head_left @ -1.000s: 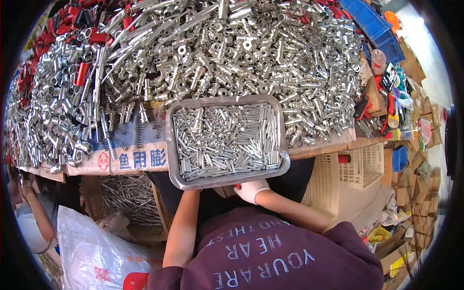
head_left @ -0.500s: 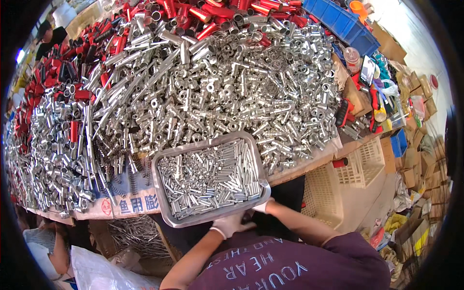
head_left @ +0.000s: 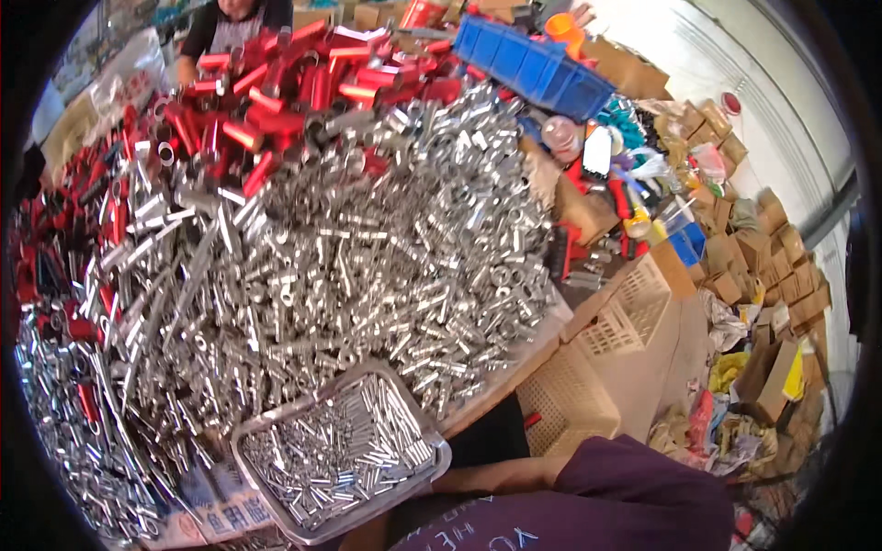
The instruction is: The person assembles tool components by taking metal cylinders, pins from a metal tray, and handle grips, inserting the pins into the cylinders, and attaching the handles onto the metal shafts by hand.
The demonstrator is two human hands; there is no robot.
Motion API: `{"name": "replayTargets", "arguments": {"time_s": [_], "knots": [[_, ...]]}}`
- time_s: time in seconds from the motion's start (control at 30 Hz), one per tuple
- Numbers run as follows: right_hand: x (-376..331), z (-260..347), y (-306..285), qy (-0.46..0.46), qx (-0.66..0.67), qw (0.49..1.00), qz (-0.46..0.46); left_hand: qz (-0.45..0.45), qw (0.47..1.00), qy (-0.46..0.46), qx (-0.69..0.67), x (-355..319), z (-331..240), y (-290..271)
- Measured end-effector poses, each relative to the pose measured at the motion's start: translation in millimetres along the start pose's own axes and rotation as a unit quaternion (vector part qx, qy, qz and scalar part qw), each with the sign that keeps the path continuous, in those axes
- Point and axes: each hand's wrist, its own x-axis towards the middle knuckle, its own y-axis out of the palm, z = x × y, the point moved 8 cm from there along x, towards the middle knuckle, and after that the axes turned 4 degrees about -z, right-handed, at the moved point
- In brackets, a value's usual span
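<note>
The metal tray (head_left: pixel 276 436) is serving as the landmark here, sitting at the near edge of the table, tilted, and filled with short silver tubes (head_left: pixel 340 450) lying mostly side by side.

To the left of the tray, long silver rods and tubes (head_left: pixel 110 367) are spilling down toward the table's edge, with a few red pieces mixed among them. Just below the tray's left corner, printed paper (head_left: pixel 211 514) is showing under the metal.

Beyond the tray, a great heap of silver tubes (head_left: pixel 386 266) is covering the table, and farther back still a pile of red tubes (head_left: pixel 303 83) is lying in front of another person (head_left: pixel 230 18) at the far side.

Under the tray's near rim, the wearer's hands are lying out of sight — neither hand is showing, so their grip cannot be told. Only the right forearm (head_left: pixel 496 476) is reaching in toward the tray's right corner, coming out of a purple sleeve (head_left: pixel 616 487).

To the right of the tray, cream plastic baskets (head_left: pixel 597 367) are standing beside the table, and past them brown cardboard boxes (head_left: pixel 763 248) are crowding the floor. Far behind, a blue bin (head_left: pixel 533 60) is resting at the table's back edge.
</note>
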Motion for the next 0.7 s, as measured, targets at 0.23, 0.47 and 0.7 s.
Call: {"name": "replayTargets", "arguments": {"time_s": [0.23, 0.47, 0.7], "knots": [[-31, -27, 63, -0.135, -0.057, 0.989, 0.029, -0.008, 0.999, 0.039, 0.036, 16, -21, -24], [-2, -35, -68, 0.187, 0.202, 0.950, -0.149, 0.023, 0.992, 0.096, 0.075, -2, -56, -76], [-45, 28, -141, 0.450, 0.821, 0.351, -0.004, 0.028, 0.988, 0.076, -0.130, -117, -95, -185]]}}
